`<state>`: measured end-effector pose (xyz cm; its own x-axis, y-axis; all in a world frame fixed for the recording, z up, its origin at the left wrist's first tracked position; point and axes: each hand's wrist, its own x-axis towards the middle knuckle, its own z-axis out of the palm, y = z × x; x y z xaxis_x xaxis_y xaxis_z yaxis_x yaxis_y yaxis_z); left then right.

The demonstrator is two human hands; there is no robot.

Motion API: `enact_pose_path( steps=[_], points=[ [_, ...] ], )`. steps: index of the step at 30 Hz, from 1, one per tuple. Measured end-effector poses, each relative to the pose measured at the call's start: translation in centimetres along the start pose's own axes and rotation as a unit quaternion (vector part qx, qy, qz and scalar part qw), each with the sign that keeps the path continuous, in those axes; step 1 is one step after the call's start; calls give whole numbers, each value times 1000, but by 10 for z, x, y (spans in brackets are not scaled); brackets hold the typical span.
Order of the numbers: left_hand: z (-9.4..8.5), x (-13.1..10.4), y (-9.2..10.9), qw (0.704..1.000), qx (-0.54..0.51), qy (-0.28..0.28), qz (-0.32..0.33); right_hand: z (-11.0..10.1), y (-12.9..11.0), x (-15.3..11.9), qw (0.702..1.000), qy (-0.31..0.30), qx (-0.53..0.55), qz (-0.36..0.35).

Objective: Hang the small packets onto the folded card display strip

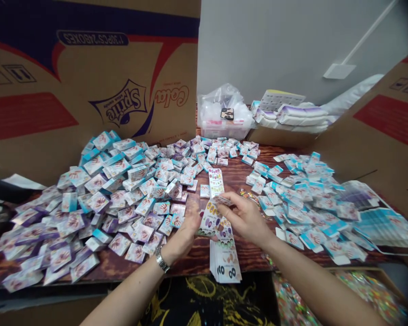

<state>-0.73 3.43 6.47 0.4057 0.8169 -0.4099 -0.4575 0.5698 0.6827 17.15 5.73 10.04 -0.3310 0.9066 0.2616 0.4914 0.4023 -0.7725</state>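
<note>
Over the table's front edge, my left hand (185,228), with a metal watch on the wrist, is partly blurred. It closes around the side of a printed strip (209,222) with rows of coloured oval nail designs. My right hand (246,219) is closed, thumb and fingers pinching a small piece (222,200) at the strip's upper end; whether this is the strip's folded end I cannot tell. Beneath both hands lies a stack of similar strips (226,265). Another printed strip (216,181) reaches away from me on the table.
Small blue, purple and white boxes (122,194) are heaped on the left. Flatter boxes (306,199) lie piled at right. Large cartons (88,81) flank the table (238,170). Behind stands a plastic tub (224,131); wrapped candies (370,290) fill a box below right.
</note>
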Motion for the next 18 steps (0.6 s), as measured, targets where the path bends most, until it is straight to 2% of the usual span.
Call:
enact_pose_path(
  steps=[3,5,7,10,14,18],
  points=[
    [-1,-6,6,974,194,-86,84,5,7,7,1000,14,-5,13],
    [1,-8,9,961,252,-87,79,6,7,10,999,27,-21,-2],
    [1,-8,8,967,238,-78,53,7,6,11,998,44,-39,-20],
    [0,-4,0,984,160,-73,24,8,3,11,995,77,-49,-49],
    [-3,0,-11,992,85,-91,20,10,4,9,990,94,-51,-93],
    [-4,1,-12,995,51,-86,21,7,7,10,990,94,-50,-91]
  ],
)
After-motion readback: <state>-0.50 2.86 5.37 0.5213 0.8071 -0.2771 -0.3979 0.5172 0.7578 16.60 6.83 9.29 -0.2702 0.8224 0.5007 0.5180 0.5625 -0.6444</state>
